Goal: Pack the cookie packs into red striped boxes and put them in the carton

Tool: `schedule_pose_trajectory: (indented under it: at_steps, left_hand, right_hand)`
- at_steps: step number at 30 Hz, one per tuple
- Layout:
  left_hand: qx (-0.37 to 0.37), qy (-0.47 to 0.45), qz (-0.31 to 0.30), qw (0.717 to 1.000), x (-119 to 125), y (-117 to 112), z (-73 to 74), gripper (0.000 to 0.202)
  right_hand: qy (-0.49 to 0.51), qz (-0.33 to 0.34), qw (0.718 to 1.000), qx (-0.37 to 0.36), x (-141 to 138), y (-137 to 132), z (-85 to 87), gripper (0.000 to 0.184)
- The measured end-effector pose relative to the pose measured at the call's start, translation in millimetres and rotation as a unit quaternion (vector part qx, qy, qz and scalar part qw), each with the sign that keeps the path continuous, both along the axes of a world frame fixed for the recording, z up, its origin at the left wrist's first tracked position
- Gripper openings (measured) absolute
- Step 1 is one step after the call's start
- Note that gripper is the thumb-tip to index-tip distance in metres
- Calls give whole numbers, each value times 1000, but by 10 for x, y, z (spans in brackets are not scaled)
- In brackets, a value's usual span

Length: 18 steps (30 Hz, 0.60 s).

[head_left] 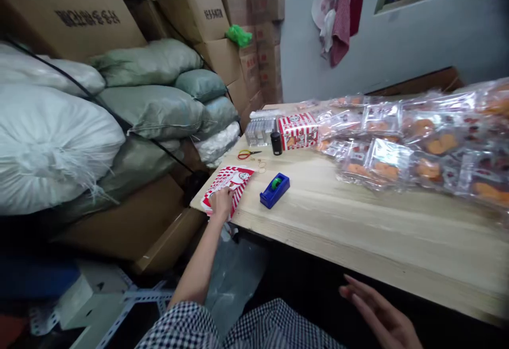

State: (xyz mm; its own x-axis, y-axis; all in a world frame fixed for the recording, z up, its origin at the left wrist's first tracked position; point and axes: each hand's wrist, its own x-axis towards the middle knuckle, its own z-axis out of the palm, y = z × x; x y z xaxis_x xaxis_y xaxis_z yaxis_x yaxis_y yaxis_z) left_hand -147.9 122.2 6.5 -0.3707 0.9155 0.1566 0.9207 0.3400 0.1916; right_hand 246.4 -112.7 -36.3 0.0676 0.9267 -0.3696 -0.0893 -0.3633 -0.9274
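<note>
My left hand reaches out to the table's left corner and rests on a stack of flat red-and-white striped paper bags, fingers curled on the top one. My right hand hovers below the wooden table's near edge, fingers spread, holding nothing. A blue tape dispenser with green tape sits just right of the bags. A folded-up red-and-white striped box stands farther back.
A large pile of clear-wrapped orange snack packets covers the table's right and back. Red-handled scissors, a small black cylinder and a clear plastic box lie near the striped box. Stuffed sacks and cardboard boxes are stacked at left.
</note>
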Motion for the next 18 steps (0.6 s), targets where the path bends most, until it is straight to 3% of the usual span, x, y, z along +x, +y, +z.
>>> schedule_pose_trajectory:
  at_steps: [4,6,7,9,10,12,15,16,17,18]
  left_hand:
    - [79,-16,23,996,-97,-76,335,28]
    - [169,-45,29,984,-72,-190,559,36]
    - [224,-92,15,970,-12,-266,653,38]
    - [314,-280,-52,906,234,-450,748,35]
    - [314,-392,-90,860,418,-559,736,34]
    - [219,-568,-140,781,860,-807,599,31]
    - [25,-706,-172,687,1468,-1178,282,29]
    - [-18,-709,-190,679,1604,-1264,205,30]
    - [-20,-689,-207,694,1697,-1317,161,31]
    - [14,-649,-225,726,1753,-1335,153,35]
  right_hand:
    - [-4,50,998,39,-96,196,-37,48]
    - [-10,49,998,41,-76,232,-47,49]
    - [-14,41,998,42,-68,250,-33,50]
    - [-11,16,999,48,-80,297,48,51]
    - [-1,1,998,57,-106,327,112,52]
    - [41,-26,995,86,-185,393,257,55]
    - [148,-70,980,112,-282,463,397,60]
    - [174,-83,976,103,-285,463,402,57]
    - [189,-94,973,93,-271,448,388,54]
    - [192,-100,973,84,-240,418,359,52]
